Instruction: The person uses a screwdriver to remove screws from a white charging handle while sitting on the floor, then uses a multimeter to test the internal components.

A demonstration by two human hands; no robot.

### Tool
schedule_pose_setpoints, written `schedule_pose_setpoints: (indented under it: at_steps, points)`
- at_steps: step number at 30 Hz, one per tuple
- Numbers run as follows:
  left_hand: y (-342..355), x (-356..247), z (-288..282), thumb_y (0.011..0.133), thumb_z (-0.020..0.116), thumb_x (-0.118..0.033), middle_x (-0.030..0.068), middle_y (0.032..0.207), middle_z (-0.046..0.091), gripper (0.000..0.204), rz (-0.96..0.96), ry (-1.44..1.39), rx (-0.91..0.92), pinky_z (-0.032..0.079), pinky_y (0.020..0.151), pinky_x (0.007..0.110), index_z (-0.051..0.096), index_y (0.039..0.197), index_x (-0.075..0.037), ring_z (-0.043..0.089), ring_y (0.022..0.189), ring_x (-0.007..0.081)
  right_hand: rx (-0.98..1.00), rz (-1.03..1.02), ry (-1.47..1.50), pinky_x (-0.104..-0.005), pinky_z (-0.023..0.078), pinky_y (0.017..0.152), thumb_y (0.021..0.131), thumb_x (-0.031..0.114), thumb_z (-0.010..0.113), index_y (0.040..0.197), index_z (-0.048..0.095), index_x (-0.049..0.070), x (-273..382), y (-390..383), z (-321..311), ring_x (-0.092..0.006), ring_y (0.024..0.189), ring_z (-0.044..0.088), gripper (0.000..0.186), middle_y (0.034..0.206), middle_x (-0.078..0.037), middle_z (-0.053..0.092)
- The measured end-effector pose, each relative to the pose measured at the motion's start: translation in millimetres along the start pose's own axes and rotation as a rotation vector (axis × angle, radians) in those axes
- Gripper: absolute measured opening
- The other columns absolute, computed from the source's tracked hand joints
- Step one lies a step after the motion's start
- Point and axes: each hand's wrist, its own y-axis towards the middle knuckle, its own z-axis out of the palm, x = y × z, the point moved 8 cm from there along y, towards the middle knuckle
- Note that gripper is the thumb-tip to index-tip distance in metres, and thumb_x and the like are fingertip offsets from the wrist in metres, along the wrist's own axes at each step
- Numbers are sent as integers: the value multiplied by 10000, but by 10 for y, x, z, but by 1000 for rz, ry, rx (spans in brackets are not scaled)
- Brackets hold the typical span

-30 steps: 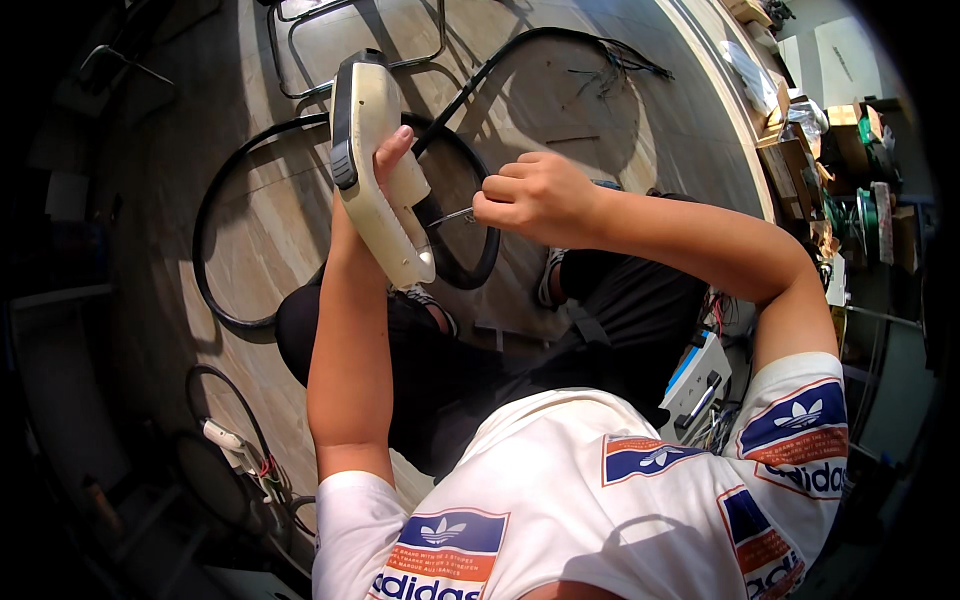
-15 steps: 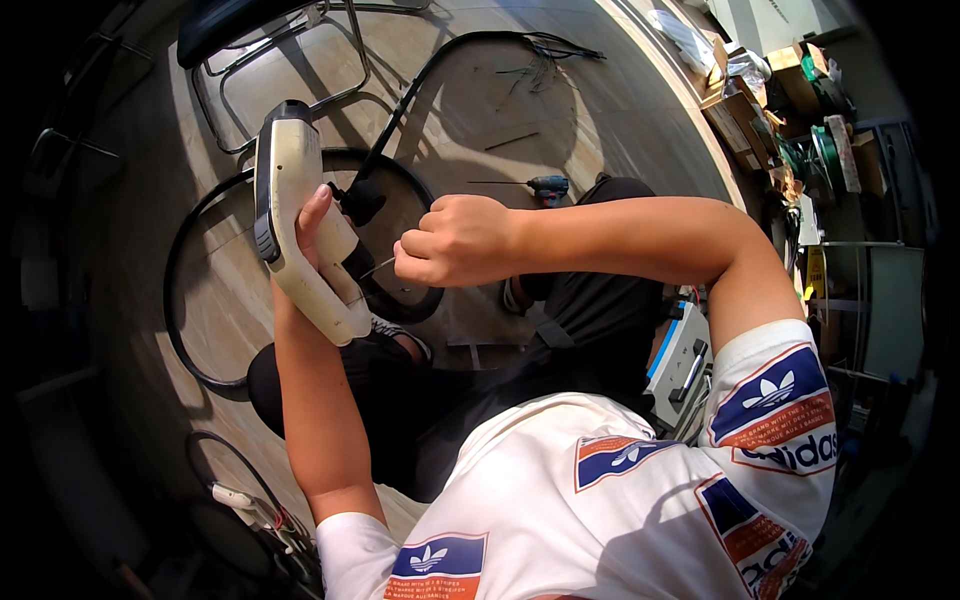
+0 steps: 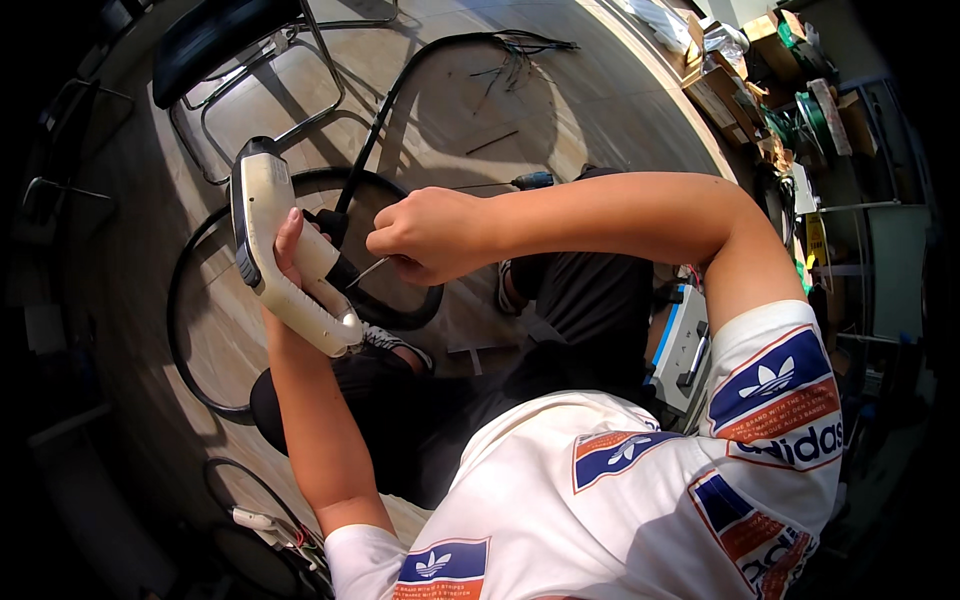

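Observation:
My left hand (image 3: 289, 246) is closed around a white and black EV charging gun (image 3: 268, 205), raised above the floor in front of my left knee. Its thumb lies along the white housing. A thick black cable (image 3: 176, 335) loops on the floor behind and below the gun. In my right fist (image 3: 430, 237) is a thin metal-shafted tool, apparently a screwdriver (image 3: 369, 272); the fingers hide its handle. The shaft slants down to the left, its tip at the gun's inner side near the lower end. Whether the tip touches is hard to tell.
A cordless drill (image 3: 532, 181) with a long bit lies on the floor beyond my right forearm. Stripped wire ends (image 3: 515, 62) fan out farther off. A black chair (image 3: 225, 45) stands far left, a grey-blue case (image 3: 680, 350) by my right leg, and boxes (image 3: 722, 100) along the right.
The charging gun and both hands have shifted slightly left in the picture, as has the background. My right wrist has turned, and more of the tool's shaft shows. Both grips stay closed.

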Motion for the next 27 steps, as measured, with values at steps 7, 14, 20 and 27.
schedule_pose_setpoints:
  at_steps: [7, 14, 20, 27]
  points:
    - [157, 242, -215, 832, 781, -321, 60, 843, 596, 397, -99, -110, -21, 497, 667, 296, 603, 1046, -39, 614, 763, 170, -232, -521, -431, -255, 446, 492, 755, 148, 652, 943, 596, 74, 233, -189, 46, -104, 696, 617, 209, 798, 6, 545]
    - [-38, -11, -56, 826, 802, -288, 92, 851, 629, 429, -28, 3, -58, 546, 642, 311, 583, 1094, -35, 648, 738, 193, -36, -278, -192, -300, 440, 481, 779, 103, 666, 932, 597, 54, 116, -93, 191, -168, 572, 602, 175, 694, -13, 546]
    - [-33, -9, 19, 816, 801, -312, 82, 838, 621, 426, -39, 55, 7, 526, 644, 298, 593, 1064, -36, 638, 737, 182, 397, 660, 1040, -318, 450, 522, 807, 104, 666, 909, 652, 9, -332, -130, 491, -130, 602, 570, 140, 697, -69, 622]
    - [-17, 38, -12, 807, 803, -337, 47, 825, 600, 393, -31, -4, -28, 495, 672, 286, 619, 1009, -53, 613, 761, 155, -82, -423, -342, -339, 506, 504, 750, 186, 658, 878, 575, 66, 157, -97, 117, -199, 651, 649, 194, 706, -18, 527]
